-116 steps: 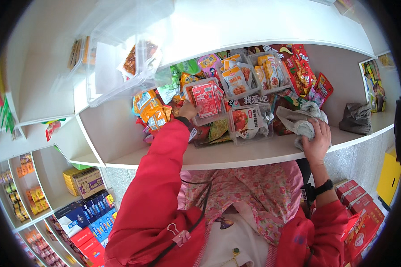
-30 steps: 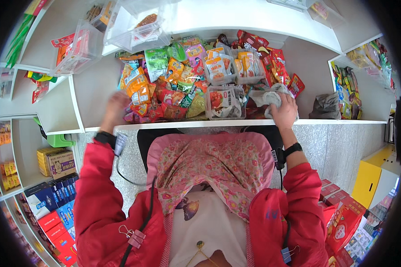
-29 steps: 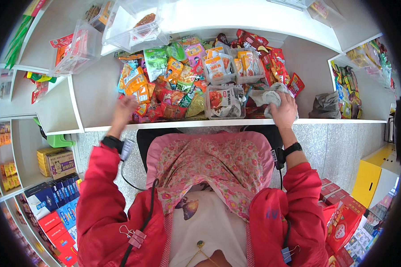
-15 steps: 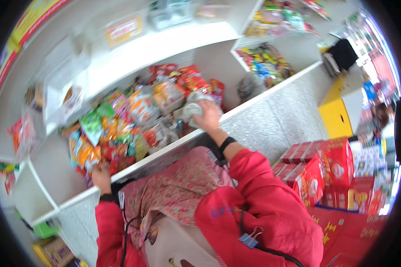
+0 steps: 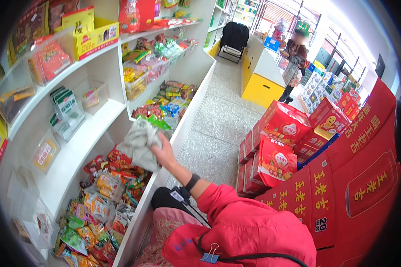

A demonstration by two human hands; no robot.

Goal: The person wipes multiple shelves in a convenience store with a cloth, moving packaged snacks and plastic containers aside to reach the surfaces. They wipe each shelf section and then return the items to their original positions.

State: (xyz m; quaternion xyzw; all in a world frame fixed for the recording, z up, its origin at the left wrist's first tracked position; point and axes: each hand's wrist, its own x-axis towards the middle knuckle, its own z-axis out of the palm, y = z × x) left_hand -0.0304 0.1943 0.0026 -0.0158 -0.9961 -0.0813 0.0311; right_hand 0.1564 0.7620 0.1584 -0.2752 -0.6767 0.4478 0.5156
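Forearm outstretched, right hand with fingers closed on a grey cloth (loosely bunched).

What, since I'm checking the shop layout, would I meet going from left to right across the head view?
Yellow top-shelf box, grey cloth, right hand, black chair, yellow panel, standing person.
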